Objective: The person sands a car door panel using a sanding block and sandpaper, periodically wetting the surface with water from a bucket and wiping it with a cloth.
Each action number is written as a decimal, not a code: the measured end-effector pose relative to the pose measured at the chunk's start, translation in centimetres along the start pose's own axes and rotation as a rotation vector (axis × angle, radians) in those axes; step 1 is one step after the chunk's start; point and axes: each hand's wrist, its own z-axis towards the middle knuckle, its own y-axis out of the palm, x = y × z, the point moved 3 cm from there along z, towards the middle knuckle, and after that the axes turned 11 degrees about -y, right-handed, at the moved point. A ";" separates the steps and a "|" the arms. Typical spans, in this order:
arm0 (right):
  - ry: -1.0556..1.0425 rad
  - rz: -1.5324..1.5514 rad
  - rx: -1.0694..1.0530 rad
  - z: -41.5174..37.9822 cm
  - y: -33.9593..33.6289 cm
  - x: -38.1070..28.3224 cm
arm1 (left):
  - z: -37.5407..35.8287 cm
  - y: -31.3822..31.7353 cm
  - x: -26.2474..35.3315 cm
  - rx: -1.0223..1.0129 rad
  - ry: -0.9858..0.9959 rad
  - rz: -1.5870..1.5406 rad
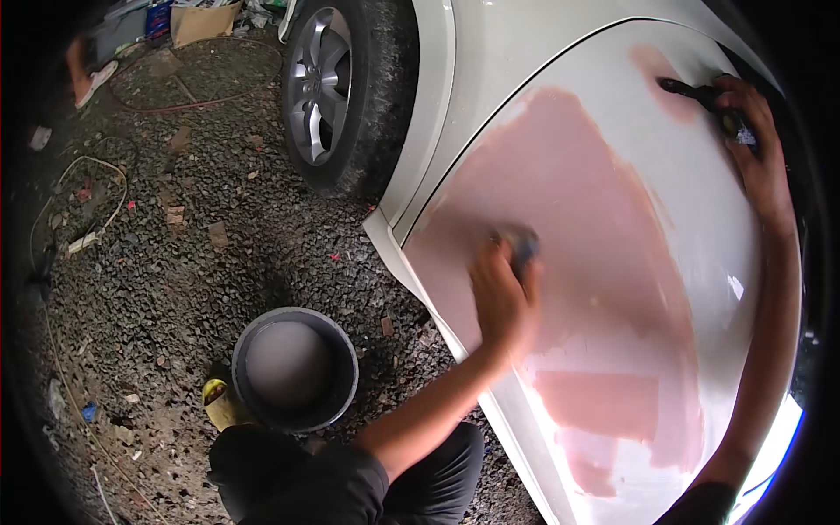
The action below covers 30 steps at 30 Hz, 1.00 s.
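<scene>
My left hand [506, 293] is closed around a small dark grey sanding pad [525, 249], pressed to the car door [709, 219]. Both are slightly blurred by motion. Pinkish filler [560, 166] covers much of the white door, with a wet sheen around the pad. Up at the right, my right hand [754, 144] has its fingers wrapped over a black door handle [687, 89]. A smaller pinkish patch [652, 66] lies beside that handle. Below and left of the door, a grey bucket [352, 385] of cloudy liquid stands on the gravel.
A car wheel [319, 96] is at the top, next to the white body panel. Thin hoses [122, 197] lie across the gravel [175, 289] on the left. Another person's foot [92, 85] shows at upper left, near boxes [206, 22]. My knees are beside the bucket.
</scene>
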 end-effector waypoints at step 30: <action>0.097 -0.056 0.010 0.0 0.5 -1.3 | 2.7 -0.5 -2.4 0.053 -0.030 0.037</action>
